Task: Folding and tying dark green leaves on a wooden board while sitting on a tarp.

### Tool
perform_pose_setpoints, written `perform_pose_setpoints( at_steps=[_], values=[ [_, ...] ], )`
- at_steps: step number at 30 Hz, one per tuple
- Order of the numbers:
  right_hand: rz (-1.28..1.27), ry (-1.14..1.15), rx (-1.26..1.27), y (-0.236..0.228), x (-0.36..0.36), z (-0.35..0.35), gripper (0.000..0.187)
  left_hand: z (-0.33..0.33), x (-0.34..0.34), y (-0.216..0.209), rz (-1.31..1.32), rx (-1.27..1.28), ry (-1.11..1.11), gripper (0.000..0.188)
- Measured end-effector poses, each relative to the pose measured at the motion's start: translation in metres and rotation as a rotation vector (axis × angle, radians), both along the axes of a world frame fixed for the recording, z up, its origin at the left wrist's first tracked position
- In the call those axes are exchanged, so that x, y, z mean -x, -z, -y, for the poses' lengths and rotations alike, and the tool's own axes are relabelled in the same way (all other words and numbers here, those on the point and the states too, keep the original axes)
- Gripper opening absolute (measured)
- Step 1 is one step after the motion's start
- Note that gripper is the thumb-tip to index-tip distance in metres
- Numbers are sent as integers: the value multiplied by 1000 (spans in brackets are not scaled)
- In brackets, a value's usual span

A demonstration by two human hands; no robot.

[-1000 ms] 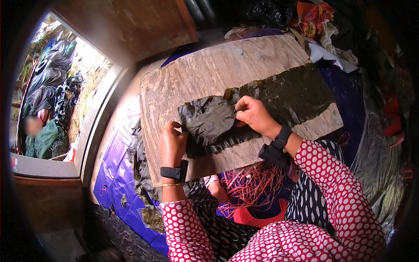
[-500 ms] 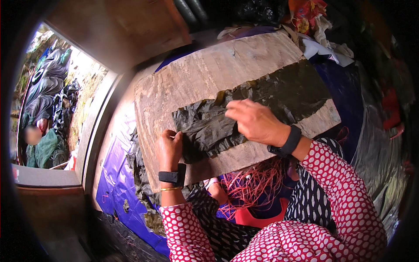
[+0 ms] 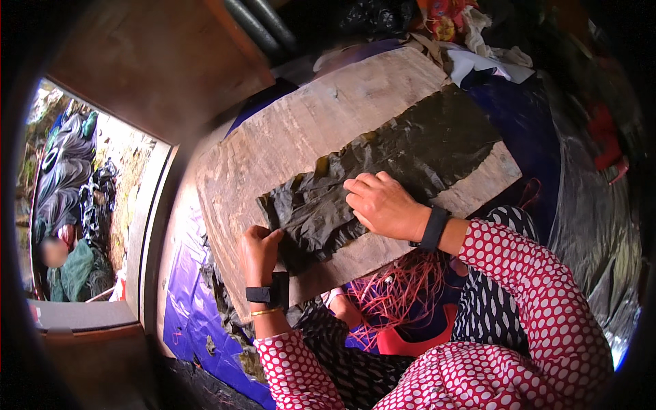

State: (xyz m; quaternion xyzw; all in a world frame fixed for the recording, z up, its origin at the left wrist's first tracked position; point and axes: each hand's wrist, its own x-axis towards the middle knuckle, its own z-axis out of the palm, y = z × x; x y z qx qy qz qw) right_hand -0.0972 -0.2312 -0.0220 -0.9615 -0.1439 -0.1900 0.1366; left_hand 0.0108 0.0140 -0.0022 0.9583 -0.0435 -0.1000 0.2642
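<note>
A long, dark olive-brown kelp-like sheet (image 3: 427, 147) lies across a wooden board (image 3: 294, 123). Its right part is flat and smooth, while the left part is wrinkled, with yellowish patches along the far edge. My left hand (image 3: 260, 254) is closed at the sheet's near left corner, thumb and fingers pinched on the edge. Over the middle, my right hand (image 3: 386, 205) rests on the wrinkled part with its fingers bent and drawn together on the sheet. The fingertips of the right hand are partly hidden.
Pink-red strips (image 3: 403, 290) lie in a tangle below the board, beside a red plastic rim (image 3: 417, 342). Purple sheeting (image 3: 188, 301) covers the floor at left, near a doorway frame (image 3: 152, 232). Bags and cloth (image 3: 478, 58) are heaped at the far right.
My right hand has come down onto the sheet, slightly left in the picture. My left hand stays at the near left corner. The whole view has shifted and turned a little.
</note>
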Motion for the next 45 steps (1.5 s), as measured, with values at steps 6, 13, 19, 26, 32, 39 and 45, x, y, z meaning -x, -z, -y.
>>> perform_pose_setpoints(
  at_steps=[6,13,19,26,32,39,45],
  values=[
    [-58,3,-79,3,0,1,12,-13,-7,8,-70,157,-44,23],
    [-84,-99,-237,3,0,-9,20,-70,-16,7,-231,379,-200,20],
    [-71,-113,-262,3,2,-8,19,-134,-38,36,91,81,-253,19],
    [-1,-46,-351,-3,9,32,14,-96,-23,6,208,-228,-237,46],
    [85,418,-567,-31,38,150,17,-55,-2,-13,545,178,-8,29],
    [-65,806,-597,-11,98,258,23,143,91,-34,223,313,603,12],
    [-374,959,-589,25,110,272,55,224,129,20,363,96,767,16]
  ],
)
